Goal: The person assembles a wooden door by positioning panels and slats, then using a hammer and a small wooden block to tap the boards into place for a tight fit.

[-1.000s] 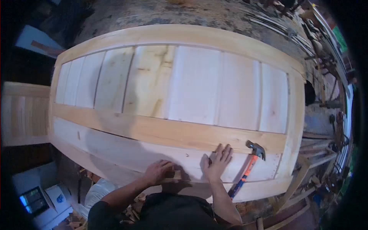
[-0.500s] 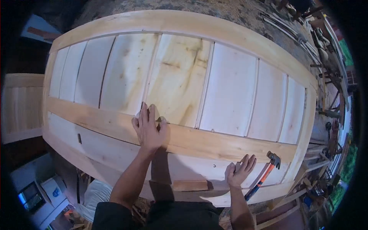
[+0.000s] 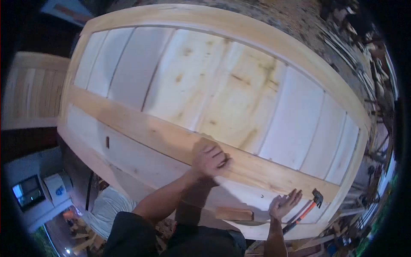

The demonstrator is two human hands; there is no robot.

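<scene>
A large wooden panel door (image 3: pixel 180 143) lies flat before me, with pale boards set in a frame. My left hand (image 3: pixel 212 159) is curled into a fist over the middle rail, and no object shows in it. Lower right, my right hand (image 3: pixel 283 206) is open, its fingers stretched out over the door's near boards. Just right of that hand a claw hammer (image 3: pixel 306 210) with an orange and dark handle rests on the door. Between my hands and nearer my body lies a short wood block (image 3: pixel 234 213).
Another slatted wooden panel (image 3: pixel 36 91) stands at the left. Light cloth (image 3: pixel 110 210) hangs near the door's lower left edge. A white box (image 3: pixel 58 187) sits farther left. Long wood strips (image 3: pixel 342 51) lie on the littered ground at the upper right.
My left hand has gone from spread fingers to a fist and moved right along the rail. My right hand stays open near the hammer. The view has shifted and tilted.
</scene>
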